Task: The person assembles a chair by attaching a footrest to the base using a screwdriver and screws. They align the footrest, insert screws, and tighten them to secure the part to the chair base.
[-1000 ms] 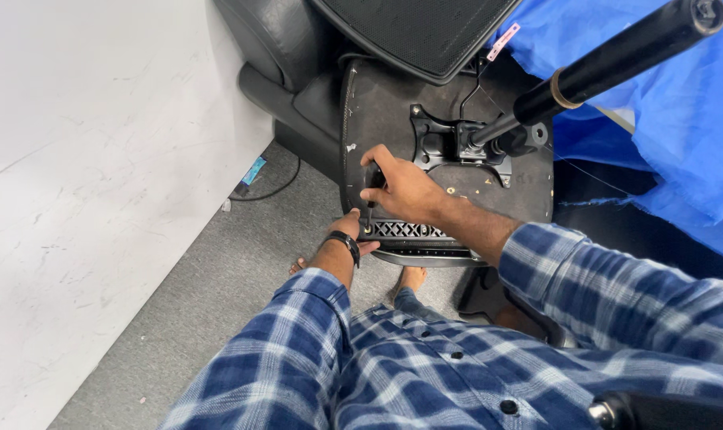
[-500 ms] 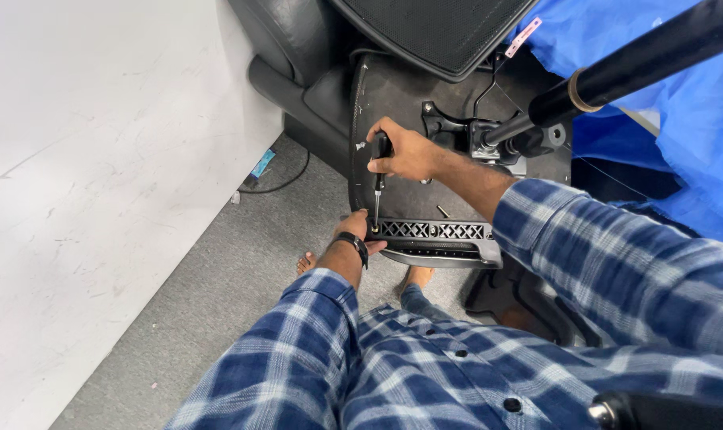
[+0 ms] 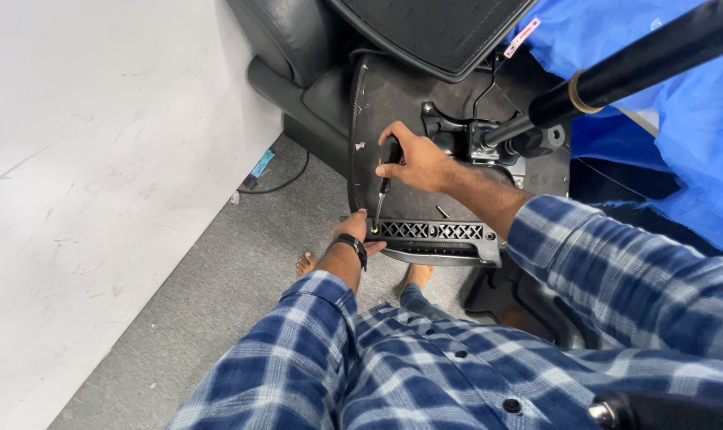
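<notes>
The right hand (image 3: pixel 413 163) is closed around the black handle of a screwdriver (image 3: pixel 383 185), whose thin shaft runs down and slightly left to a screw (image 3: pixel 375 228) at the left end of a black slotted plastic bracket (image 3: pixel 437 239). That bracket sits along the lower edge of an upturned office chair seat (image 3: pixel 393 103), its dark underside facing the camera. The left hand (image 3: pixel 360 229) rests just beside the screwdriver tip, fingers curled against the bracket's left corner (whether it grips anything cannot be told); a dark wristband (image 3: pixel 352 244) circles its wrist. 1 loose screw (image 3: pixel 442 211) lies on the seat underside just above the bracket. The chair's metal mechanism (image 3: pixel 465 139) and its black gas cylinder (image 3: pixel 632 68) stand out to the right, over a blue plastic sheet (image 3: pixel 680 159). A white wall (image 3: pixel 83 159) fills the left, grey floor (image 3: pixel 218 302) below
</notes>
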